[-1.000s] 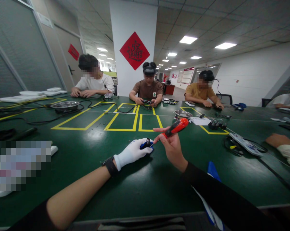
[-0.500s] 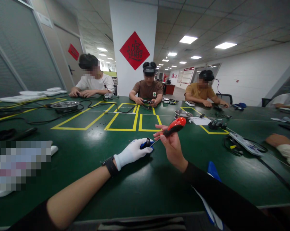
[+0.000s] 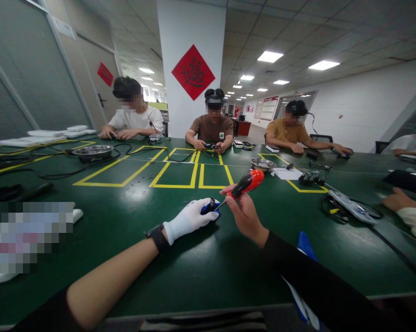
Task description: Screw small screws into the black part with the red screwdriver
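Observation:
My left hand [image 3: 194,220], in a white glove with blue, is closed round a small black part with a metal threaded end [image 3: 212,203]; most of this part is hidden by the fingers, so its kind is unclear. Bare, my right hand [image 3: 245,214] grips a red and black screwdriver [image 3: 248,181] by the front of its handle. The tool slants, handle up to the right, and its shaft runs down to the part in my left hand. Whether the tip sits in a screw cannot be seen.
Yellow tape [image 3: 173,186] marks rectangles on the green table [image 3: 131,286]. Metal bowls [image 3: 263,164] stand farther back. A blue and white glove [image 3: 306,246] lies beside my right sleeve. Several black parts [image 3: 311,179] and a power strip [image 3: 353,207] are at right. Co-workers sit around the table.
My right hand and the screwdriver have shifted slightly left and its fingers have closed in more round the handle. My left hand stays put. At right, a co-worker's hand has moved.

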Demonstrator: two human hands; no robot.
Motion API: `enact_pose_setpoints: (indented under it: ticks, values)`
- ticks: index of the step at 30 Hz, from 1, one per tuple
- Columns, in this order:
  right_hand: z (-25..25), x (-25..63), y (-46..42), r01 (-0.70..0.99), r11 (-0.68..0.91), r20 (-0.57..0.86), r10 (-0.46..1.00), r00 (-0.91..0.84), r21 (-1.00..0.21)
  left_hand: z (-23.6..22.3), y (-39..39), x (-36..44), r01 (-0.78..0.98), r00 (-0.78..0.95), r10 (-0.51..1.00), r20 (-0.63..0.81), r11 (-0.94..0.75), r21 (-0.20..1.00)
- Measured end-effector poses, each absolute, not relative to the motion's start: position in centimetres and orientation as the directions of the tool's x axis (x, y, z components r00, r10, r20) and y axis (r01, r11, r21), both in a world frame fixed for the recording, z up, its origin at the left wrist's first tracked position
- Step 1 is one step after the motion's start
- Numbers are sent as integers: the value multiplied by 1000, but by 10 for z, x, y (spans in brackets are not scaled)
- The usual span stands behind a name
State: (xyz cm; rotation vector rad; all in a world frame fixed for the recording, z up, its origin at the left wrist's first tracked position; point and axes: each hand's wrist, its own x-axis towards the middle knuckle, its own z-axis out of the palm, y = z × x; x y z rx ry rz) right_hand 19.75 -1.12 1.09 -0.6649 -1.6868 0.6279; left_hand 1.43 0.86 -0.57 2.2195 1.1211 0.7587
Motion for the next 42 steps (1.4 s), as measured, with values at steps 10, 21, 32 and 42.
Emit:
enact_pose_setpoints:
  ticks: [10,21,32,42]
  values:
    - [6,190,-10,-97,599,607,788,-107,-795,-8,12,13,541,503,835,225,-507,671]
    - [4,190,-10,-97,615,623,775,-109,-783,-4,8,12,539,516,820,248,-536,650]
    - [6,191,-12,-150,594,612,781,-129,-790,-2,6,12,494,517,818,252,-525,693]
    - [13,187,-13,-208,560,574,819,-7,-802,-3,6,12,511,490,831,265,-520,685]
